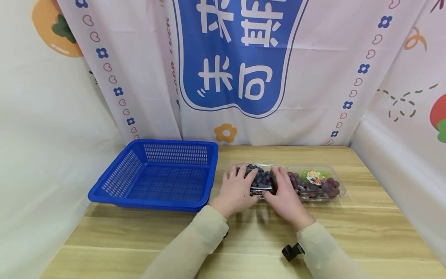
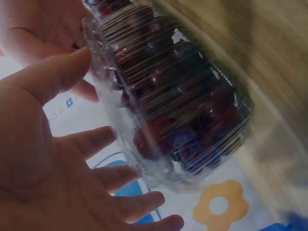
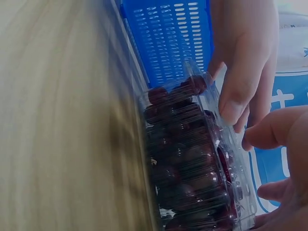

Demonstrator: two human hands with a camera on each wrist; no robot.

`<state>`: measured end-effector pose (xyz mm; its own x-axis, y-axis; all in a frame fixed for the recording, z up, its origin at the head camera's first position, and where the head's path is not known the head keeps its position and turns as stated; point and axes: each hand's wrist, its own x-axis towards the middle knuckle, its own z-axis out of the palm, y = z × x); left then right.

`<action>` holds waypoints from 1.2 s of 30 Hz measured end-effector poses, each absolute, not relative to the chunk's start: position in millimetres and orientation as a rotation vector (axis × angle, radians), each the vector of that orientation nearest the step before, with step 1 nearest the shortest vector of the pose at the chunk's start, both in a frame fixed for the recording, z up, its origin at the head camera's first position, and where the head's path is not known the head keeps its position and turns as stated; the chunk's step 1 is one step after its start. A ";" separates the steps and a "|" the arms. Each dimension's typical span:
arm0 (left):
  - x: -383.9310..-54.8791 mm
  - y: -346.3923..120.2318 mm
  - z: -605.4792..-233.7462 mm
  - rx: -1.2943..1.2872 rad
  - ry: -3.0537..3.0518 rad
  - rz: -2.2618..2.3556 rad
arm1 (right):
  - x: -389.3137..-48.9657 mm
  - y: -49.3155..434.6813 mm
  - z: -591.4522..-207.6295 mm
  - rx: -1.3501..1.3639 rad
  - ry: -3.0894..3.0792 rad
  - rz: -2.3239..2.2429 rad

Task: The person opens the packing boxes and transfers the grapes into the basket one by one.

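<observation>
Both hands rest over a clear plastic clamshell box of dark grapes point(image 1: 262, 181). My left hand point(image 1: 237, 192) lies on its left part with the fingers spread. In the left wrist view the thumb reaches the rim of the ribbed grape box point(image 2: 168, 91), and the other fingers extend along its lid edge. On the box's right part is my right hand point(image 1: 285, 195), its fingers extended forward. The right wrist view has both hands at the lid side of the box point(image 3: 183, 159). The palms and fingers cover some of the lid.
A blue perforated plastic basket point(image 1: 167, 179) stands to the left on the wooden table point(image 1: 265, 248). Right of the hands sits a second clear box of red and green grapes point(image 1: 324, 190) with a label. A printed curtain point(image 1: 150, 69) hangs behind the table.
</observation>
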<state>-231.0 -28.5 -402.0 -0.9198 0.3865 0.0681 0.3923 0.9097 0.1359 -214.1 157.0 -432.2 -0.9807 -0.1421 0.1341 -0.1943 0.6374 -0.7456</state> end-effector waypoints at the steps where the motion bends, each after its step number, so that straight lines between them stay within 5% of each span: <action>1: -231.7 -27.4 -402.8 -0.614 -3.036 -0.233 | -214.1 157.1 -433.3 0.291 -2.783 1.272; 36: -240.9 -35.1 -411.4 -0.689 -3.079 -0.434 | -217.4 161.8 -455.9 0.199 -2.764 1.333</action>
